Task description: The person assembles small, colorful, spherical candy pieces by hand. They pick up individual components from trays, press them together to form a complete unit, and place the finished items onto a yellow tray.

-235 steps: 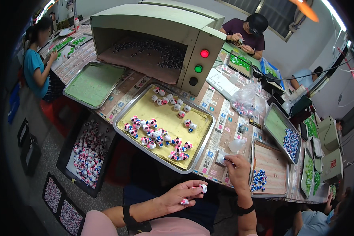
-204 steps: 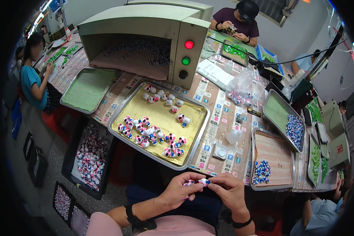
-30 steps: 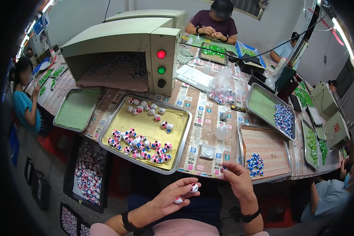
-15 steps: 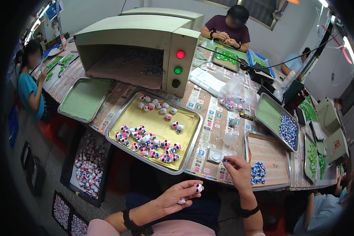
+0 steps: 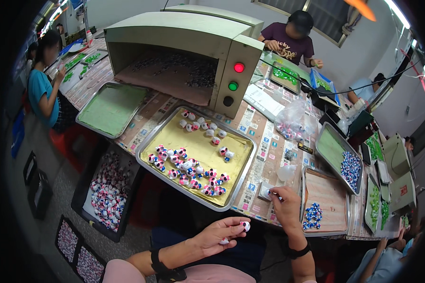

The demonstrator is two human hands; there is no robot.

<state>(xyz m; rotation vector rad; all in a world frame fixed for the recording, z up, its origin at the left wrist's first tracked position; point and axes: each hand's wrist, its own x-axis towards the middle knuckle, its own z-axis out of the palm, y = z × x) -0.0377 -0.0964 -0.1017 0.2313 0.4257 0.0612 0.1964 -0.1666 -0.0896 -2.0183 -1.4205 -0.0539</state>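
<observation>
My left hand [image 5: 216,237] is closed, palm up, with a small white toy head [image 5: 245,226] with dark eye patches pinched at the fingertips. Another white piece [image 5: 224,241] rests against its curled fingers. My right hand [image 5: 288,207] pinches a small blue-and-white toy body [image 5: 272,192] right at a small white square dish [image 5: 264,190]; whether they touch I cannot tell. Just beyond my left hand, a metal tray [image 5: 177,137] lined in yellow carries assembled pink, white and blue figures [image 5: 189,170] and loose white heads [image 5: 204,125]. Beside my right wrist, a pink-lined tray [image 5: 333,200] bears blue-and-white bodies [image 5: 312,215].
A cream machine [image 5: 174,33] with a wide opening stands behind the trays. A green-lined tray [image 5: 111,111] is at left; a tilted one [image 5: 333,144] at right. Below left sits a black crate [image 5: 87,214] of heads. Co-workers [image 5: 290,40] sit around the table.
My view has shifted, so the scene sits further right and lower. My right hand has brought the blue-and-white body to the square dish. My left hand keeps its hold.
</observation>
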